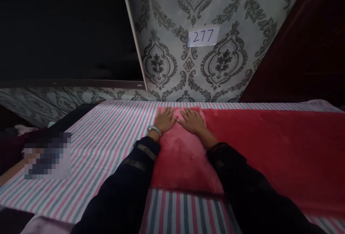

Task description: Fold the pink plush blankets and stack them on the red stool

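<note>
A plush red blanket (264, 148) lies spread over a pink, grey and white striped sheet (102, 137). Its left end forms a lighter, pinker strip, and both hands rest there near the far edge. My left hand (165, 120) is flat on the pile with its fingers stretched out, a silvery bracelet around the wrist. Beside it, my right hand (192, 121) also lies flat, fingers spread and pointing away from me. The two thumbs almost meet. Neither hand grips the fabric.
Behind the sheet rises a wall with patterned wallpaper (161, 18) and a paper label (204, 36) reading 277. A large dark screen (61, 29) stands at the left, a dark red panel (304, 54) at the right. Part of someone's arm (12, 171) shows at the far left, beside a blurred patch.
</note>
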### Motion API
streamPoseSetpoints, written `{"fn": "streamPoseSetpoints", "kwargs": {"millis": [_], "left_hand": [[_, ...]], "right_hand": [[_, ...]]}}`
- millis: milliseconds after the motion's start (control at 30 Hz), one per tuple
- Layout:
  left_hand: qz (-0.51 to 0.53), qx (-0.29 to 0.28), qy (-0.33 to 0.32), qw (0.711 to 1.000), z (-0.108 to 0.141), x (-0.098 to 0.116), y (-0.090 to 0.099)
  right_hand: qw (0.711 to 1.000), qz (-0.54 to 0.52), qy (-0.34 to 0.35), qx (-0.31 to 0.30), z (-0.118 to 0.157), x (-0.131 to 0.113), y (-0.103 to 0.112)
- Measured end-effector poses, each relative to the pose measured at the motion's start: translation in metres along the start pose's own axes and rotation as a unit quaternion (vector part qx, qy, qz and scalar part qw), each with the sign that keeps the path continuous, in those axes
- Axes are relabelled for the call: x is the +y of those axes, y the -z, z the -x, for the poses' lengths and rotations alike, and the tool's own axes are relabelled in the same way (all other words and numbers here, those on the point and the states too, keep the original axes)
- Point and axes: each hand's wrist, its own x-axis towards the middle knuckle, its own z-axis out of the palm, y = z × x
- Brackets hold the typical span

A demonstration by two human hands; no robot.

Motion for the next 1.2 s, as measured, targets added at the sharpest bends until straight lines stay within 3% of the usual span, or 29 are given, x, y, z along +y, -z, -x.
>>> {"fn": "streamPoseSetpoints", "kwargs": {"millis": [233,333,433,500,600,667,767,933,1000,1067,1133,1200], "left_hand": [[0.040,-0.118,0.000,0.992,0.019,-0.014,0.025],[0.037,-0.124,0.017,0.991,0.042,-0.017,0.043],[0.028,-0.097,0.037,0.994,0.071,-0.007,0.053],[0.020,-0.057,0.017,0.998,0.091,0.006,0.048],[-0.009,-0.015,-0.036,0.999,0.120,0.026,0.026],[-0.032,0.000,-0.043,0.999,0.132,0.035,0.011],[-0.041,0.018,-0.033,0.998,0.139,0.039,0.000],[0.064,0.015,-0.015,0.998,0.135,0.025,0.011],[0.182,0.052,0.054,0.980,0.138,0.013,0.015],[0.282,0.098,0.130,0.945,0.145,0.001,0.017],[0.349,0.126,0.181,0.911,0.155,-0.008,0.017],[0.446,0.133,0.221,0.857,0.165,-0.012,0.018]], "right_hand": [[0.997,0.033,-0.038,-0.063,0.027,0.017,0.019],[0.992,0.032,-0.076,-0.100,0.045,0.022,0.038],[0.990,0.026,-0.106,-0.091,0.062,0.005,0.054],[0.997,0.023,-0.062,-0.051,0.077,-0.018,0.054],[0.999,0.019,0.041,-0.019,0.105,-0.052,0.038],[0.998,0.022,0.059,-0.015,0.123,-0.062,0.024],[0.999,0.029,0.027,-0.004,0.140,-0.058,0.012],[0.999,0.022,-0.027,-0.021,0.157,-0.027,0.018],[0.998,0.003,-0.041,-0.043,0.164,-0.015,0.025],[0.996,-0.017,-0.061,-0.055,0.172,-0.009,0.033],[0.997,-0.032,-0.066,-0.026,0.181,-0.015,0.039],[0.998,-0.053,-0.026,0.030,0.190,-0.033,0.039]]}}
